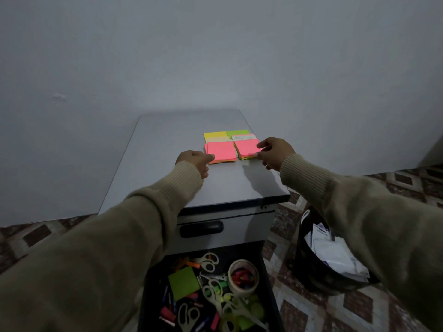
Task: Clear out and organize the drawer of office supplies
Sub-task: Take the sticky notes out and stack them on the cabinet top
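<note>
Your counter (167,140) carries four sticky-note pads in a tight square, well above the cluttered open drawer (206,293). Your right hand (275,153) pinches the right pink pad (247,147) at its right edge; your left hand (194,161) fingers the left pink pad (220,152) at its near-left corner, both arms outstretched.

Both arms wear beige knit sleeves (100,238) with ribbed cuffs (296,167).

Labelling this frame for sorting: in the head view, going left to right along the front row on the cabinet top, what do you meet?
Left hand → left pink sticky-note pad → right pink sticky-note pad → right hand.
</note>
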